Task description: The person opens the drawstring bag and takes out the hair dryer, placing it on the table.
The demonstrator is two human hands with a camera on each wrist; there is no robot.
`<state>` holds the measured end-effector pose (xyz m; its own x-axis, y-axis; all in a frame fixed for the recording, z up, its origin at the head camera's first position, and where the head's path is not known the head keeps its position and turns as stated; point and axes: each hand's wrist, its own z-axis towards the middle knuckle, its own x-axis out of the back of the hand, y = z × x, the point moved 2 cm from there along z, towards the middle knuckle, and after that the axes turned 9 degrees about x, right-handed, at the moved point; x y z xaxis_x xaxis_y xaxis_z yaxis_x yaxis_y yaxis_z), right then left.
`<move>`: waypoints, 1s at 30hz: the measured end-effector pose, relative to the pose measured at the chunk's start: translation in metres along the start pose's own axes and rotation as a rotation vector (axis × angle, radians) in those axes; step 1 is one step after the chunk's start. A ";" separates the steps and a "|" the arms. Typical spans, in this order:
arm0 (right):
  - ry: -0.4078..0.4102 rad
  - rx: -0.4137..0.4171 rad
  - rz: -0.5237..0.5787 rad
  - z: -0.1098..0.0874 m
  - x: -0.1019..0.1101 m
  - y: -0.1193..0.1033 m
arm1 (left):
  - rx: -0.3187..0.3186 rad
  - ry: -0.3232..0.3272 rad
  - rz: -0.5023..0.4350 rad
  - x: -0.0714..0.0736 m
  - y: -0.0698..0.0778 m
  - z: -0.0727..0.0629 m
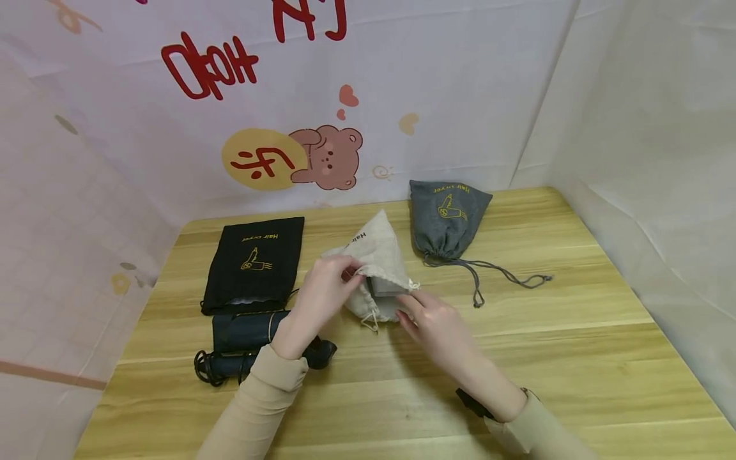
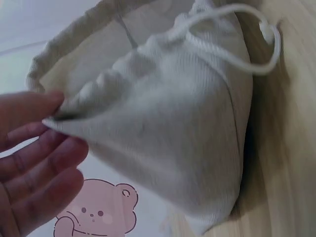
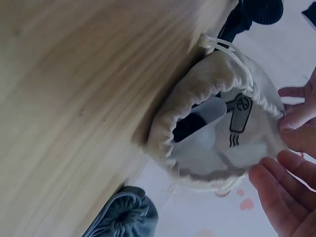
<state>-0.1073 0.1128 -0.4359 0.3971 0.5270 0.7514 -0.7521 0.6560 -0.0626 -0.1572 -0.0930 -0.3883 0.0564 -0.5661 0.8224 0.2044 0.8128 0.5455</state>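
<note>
An off-white drawstring bag [image 1: 379, 249] lies mid-table in the head view, its mouth spread toward me. My left hand [image 1: 330, 284] pinches the rim on its left side; the left wrist view shows the thumb and fingers [image 2: 37, 187] drawing that cloth to a point. At the other side of the mouth is my right hand [image 1: 434, 322], its loosely extended fingers touching the rim. Inside the bag, a translucent item [image 3: 212, 108] with a dark part shows in the right wrist view. A printed hair dryer drawing [image 3: 240, 113] is also visible there.
To the left lie a black bag [image 1: 253, 262] with a yellow hair dryer print, a dark cylindrical body [image 1: 241, 332] and a dark handle with coiled cord [image 1: 224, 365]. A grey drawstring bag [image 1: 451, 217] with loose cords lies at the back right.
</note>
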 end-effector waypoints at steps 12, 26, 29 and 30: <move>-0.026 0.038 0.014 -0.001 -0.008 0.003 | -0.084 -0.321 0.075 0.016 -0.033 0.013; -0.014 0.043 -0.005 0.000 -0.010 0.000 | -0.119 -0.464 0.064 0.010 -0.052 0.031; -0.014 0.045 -0.014 0.002 -0.013 0.000 | -0.125 -0.462 0.067 0.005 -0.053 0.033; -0.015 0.046 -0.015 0.003 -0.014 0.000 | -0.131 -0.456 0.072 0.003 -0.053 0.034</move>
<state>-0.1140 0.1037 -0.4442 0.4005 0.5089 0.7620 -0.7698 0.6379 -0.0215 -0.2009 -0.1331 -0.4091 -0.3540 -0.3671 0.8602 0.3390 0.8068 0.4838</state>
